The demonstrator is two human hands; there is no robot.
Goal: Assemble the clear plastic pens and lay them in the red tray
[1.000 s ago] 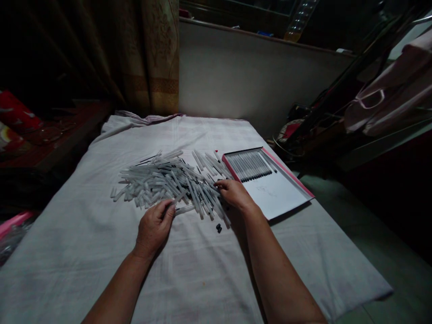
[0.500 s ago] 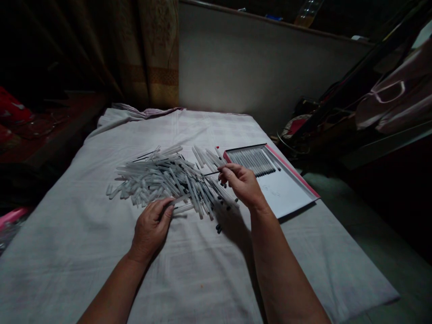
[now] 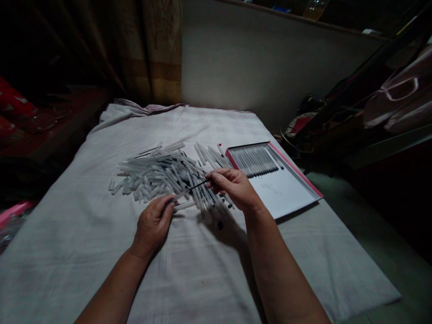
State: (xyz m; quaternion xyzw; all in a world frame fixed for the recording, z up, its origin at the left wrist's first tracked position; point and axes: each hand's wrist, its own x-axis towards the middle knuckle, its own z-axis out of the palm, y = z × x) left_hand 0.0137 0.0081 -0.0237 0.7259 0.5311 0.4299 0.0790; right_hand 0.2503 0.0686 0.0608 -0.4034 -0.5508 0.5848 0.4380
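Observation:
My left hand point(image 3: 152, 222) pinches a translucent pen barrel point(image 3: 180, 196) near the front of the pile. Between the fingertips of my right hand point(image 3: 236, 188) is a thin dark ink refill point(image 3: 199, 184), which points down-left. Its far end meets the barrel's open end; whether it sits inside or only touches I cannot tell. Behind and between both hands spreads a pile of loose pen parts point(image 3: 155, 168), clear barrels, caps and dark pieces. Several black plugs point(image 3: 220, 225) lie under the right forearm's shadow side.
To the right lies a shallow white tray with a red edge point(image 3: 297, 202), holding a row of pens with black ends point(image 3: 254, 161). A pale checked cloth point(image 3: 189, 279) covers the table. A wall point(image 3: 236, 63) and a curtain point(image 3: 165, 54) stand behind. Pink plastic point(image 3: 15, 213) shows at far left.
My right hand has moved left and slightly down, bringing the refill to the barrel's end. My left hand has stayed nearly in place. The whole view has shifted slightly.

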